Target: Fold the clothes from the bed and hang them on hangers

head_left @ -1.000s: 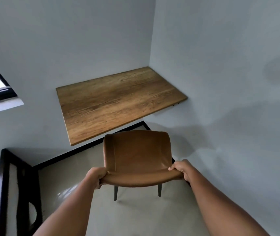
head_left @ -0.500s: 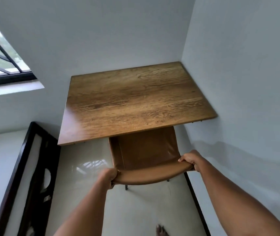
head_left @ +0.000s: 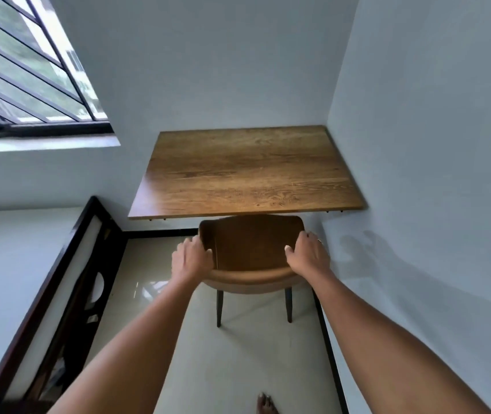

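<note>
Two grips close on the brown chair (head_left: 250,246) at its backrest. The left grip (head_left: 192,258) holds the left side edge, fingers curled over the outside and thumb on the inner face. The right grip (head_left: 308,253) holds the right side edge in the same way. Both bare forearms reach forward from the bottom of the view.

The chair stands upright on the pale glossy floor (head_left: 238,360). Its backrest is toward the person and its seat points away, so it faces the far wall. The front of the seat meets the near edge of the wooden table (head_left: 247,174). The curved top edge of the backrest runs left to right, parallel to that table edge. Two thin dark rear legs (head_left: 219,306) slant down to the floor.

The table sits in the corner, its long side along the back wall and its right end against the right-hand wall (head_left: 432,144), where the shadow of the right grip falls. A barred window (head_left: 23,70) is set in the back wall at upper left. A dark wooden frame (head_left: 68,264) with cut-outs runs along the left side of the floor. A bare foot (head_left: 266,403) shows at the bottom edge.
</note>
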Motion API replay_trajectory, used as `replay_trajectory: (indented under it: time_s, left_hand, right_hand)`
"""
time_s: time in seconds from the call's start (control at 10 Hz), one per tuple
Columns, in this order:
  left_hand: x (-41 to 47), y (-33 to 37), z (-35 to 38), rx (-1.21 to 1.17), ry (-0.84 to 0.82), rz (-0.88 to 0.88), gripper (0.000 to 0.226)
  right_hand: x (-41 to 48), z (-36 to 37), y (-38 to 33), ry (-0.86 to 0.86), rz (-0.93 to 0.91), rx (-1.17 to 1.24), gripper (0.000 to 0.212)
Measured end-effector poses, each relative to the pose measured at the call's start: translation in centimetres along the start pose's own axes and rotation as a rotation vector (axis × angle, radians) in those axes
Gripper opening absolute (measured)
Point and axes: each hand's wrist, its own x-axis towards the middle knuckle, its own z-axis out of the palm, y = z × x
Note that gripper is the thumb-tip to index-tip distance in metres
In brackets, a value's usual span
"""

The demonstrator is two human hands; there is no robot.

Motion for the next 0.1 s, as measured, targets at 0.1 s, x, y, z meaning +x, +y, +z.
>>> replay_trajectory:
  time_s: [0.1]
  left_hand:
    - [-3.86, -0.69, -1.04, 0.186, 0.192, 0.271, 0.06]
  right_hand:
    - [-4.49, -1.7, -1.25, 0.144, -0.218, -0.059, 0.082]
